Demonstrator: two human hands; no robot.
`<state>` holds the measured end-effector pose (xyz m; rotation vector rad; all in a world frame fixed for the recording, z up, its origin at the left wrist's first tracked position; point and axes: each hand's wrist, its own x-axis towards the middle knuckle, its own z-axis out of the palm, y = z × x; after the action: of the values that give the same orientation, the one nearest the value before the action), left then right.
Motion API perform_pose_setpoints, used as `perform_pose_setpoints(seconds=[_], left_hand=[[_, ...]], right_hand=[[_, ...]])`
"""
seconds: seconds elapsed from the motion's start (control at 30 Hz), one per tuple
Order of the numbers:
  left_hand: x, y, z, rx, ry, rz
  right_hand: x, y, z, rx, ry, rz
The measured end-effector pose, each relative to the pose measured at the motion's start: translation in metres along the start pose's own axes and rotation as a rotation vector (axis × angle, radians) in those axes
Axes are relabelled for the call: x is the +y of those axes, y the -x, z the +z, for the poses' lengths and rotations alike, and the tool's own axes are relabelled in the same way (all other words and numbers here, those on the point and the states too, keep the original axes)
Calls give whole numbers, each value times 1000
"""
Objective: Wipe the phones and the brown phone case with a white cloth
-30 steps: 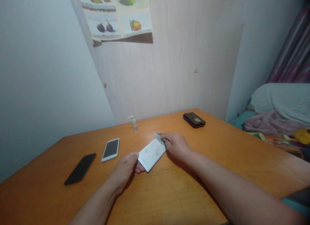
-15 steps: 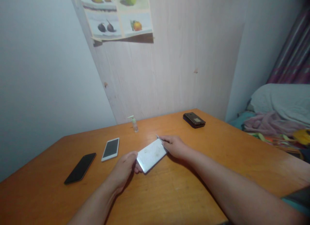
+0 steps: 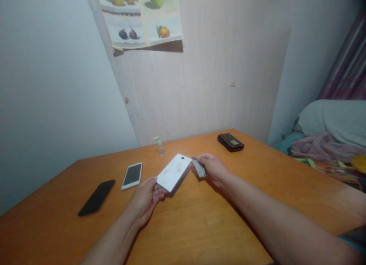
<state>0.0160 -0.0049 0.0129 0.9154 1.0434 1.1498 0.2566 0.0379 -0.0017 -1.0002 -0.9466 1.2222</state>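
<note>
My left hand (image 3: 147, 196) grips the lower end of a white phone (image 3: 174, 173), its back with the camera facing up and smudged with brownish marks. In my right hand (image 3: 213, 168) a small grey cloth (image 3: 198, 167) hangs from closed fingers, just beside the phone's upper right edge. Left of my left hand a white phone with a dark screen (image 3: 132, 176) lies face up. Farther left lies a black phone (image 3: 97, 197). Behind the held phone stands a small clear pump bottle (image 3: 160, 147).
A stack of dark phones (image 3: 230, 142) sits at the table's back right. The wooden table (image 3: 200, 234) meets a panelled wall with a fruit poster (image 3: 145, 19). To the right is a heap of cloth and bedding (image 3: 328, 143).
The right hand with the cloth has come off the phone and moved slightly right. The left hand has turned the phone so its far end points more away and its camera shows.
</note>
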Motion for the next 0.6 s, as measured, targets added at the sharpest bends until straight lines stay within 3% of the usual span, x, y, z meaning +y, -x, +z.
perform_pose_setpoints(seconds=[0.2, 0.27, 0.47, 0.6], left_hand=[[0, 6, 4, -96, 39, -5], [-1, 8, 5, -135, 18, 2], [-2, 15, 10, -261, -58, -16], [0, 15, 12, -257, 47, -31]], right_hand=[[-14, 8, 6, -176, -241, 89], [-14, 10, 7, -176, -295, 141], [-17, 7, 3, -70, -323, 129], [-7, 26, 17, -228, -227, 154]])
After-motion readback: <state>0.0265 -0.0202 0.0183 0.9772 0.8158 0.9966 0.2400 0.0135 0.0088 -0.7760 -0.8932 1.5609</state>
